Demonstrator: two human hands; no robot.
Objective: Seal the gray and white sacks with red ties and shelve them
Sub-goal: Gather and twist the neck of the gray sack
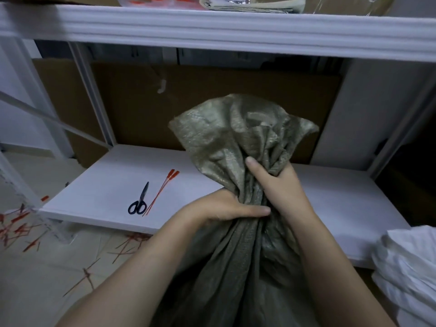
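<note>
A gray woven sack (236,267) stands upright in front of me, its mouth bunched into a neck with the loose top flaring above. My left hand (221,207) is wrapped around the neck from the left. My right hand (278,182) grips the gathered fabric just above it, thumb pressed on the cloth. Two red ties (162,191) lie side by side on the low white shelf (101,190), left of the sack. A white sack (408,267) shows at the right edge, partly cut off.
Dark-handled scissors (139,200) lie beside the red ties. Cut red tie scraps (21,230) litter the tiled floor at the left. Brown cardboard (200,97) backs the shelf. An upper white shelf (212,27) overhangs, holding folded sacks and red ties in plastic.
</note>
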